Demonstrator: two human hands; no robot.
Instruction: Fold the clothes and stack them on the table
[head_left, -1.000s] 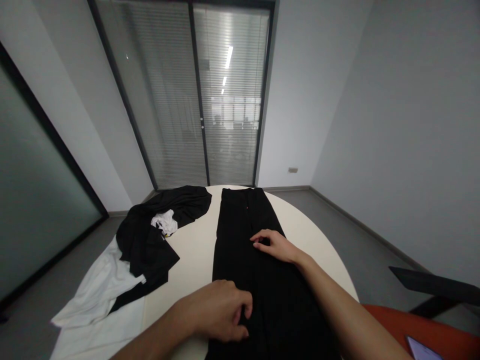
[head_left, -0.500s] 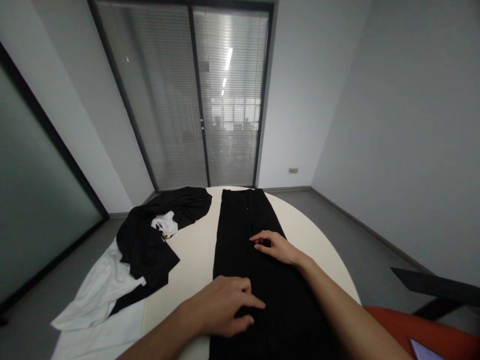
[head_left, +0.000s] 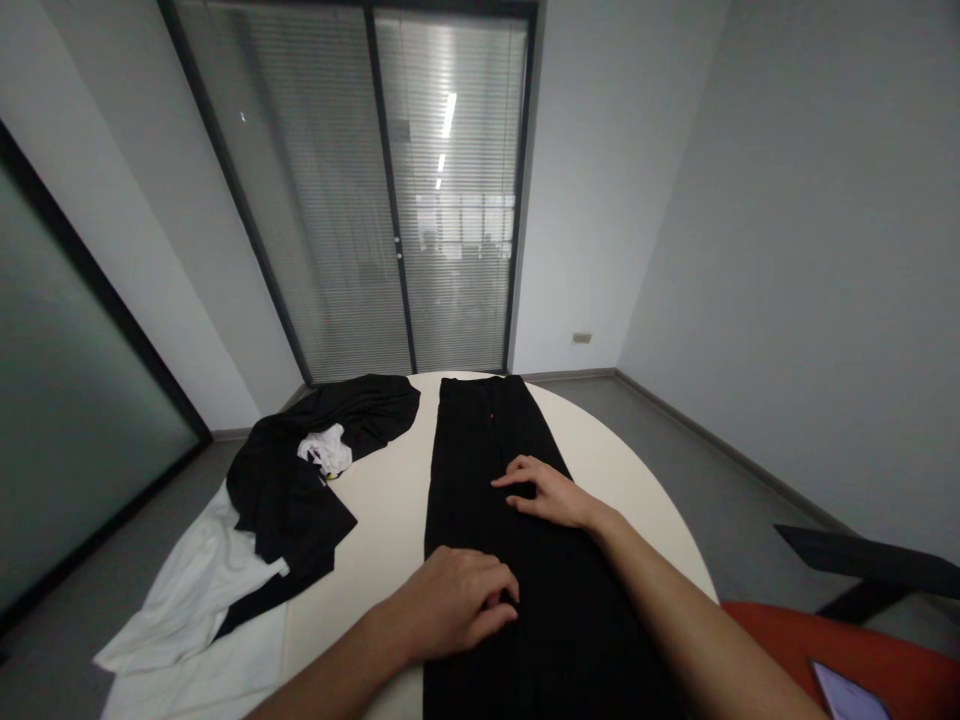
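A pair of black trousers [head_left: 480, 440] lies lengthwise over the table, waistband at the far edge and legs toward me. My left hand [head_left: 466, 605] rests low on the trousers, its index finger and thumb drawn together in a pinch on the dark cloth. Higher up and to the right, my right hand [head_left: 544, 492] lies on the trousers with its fingers extended and the thumb apart, holding nothing. Little of the cloth between the left fingertips shows, as black merges with black.
On the round cream table [head_left: 622, 465], a heap of black clothing [head_left: 281, 490] lies at left with a crumpled white cloth [head_left: 326, 450] and a white garment [head_left: 191, 580]. An orange chair [head_left: 780, 640] with a phone [head_left: 847, 690] stands at right. Glass doors [head_left: 450, 300] are beyond.
My left hand's outstretched index finger has curled in toward the thumb. My right hand has spread its fingers slightly on the cloth. The view has shifted a little.
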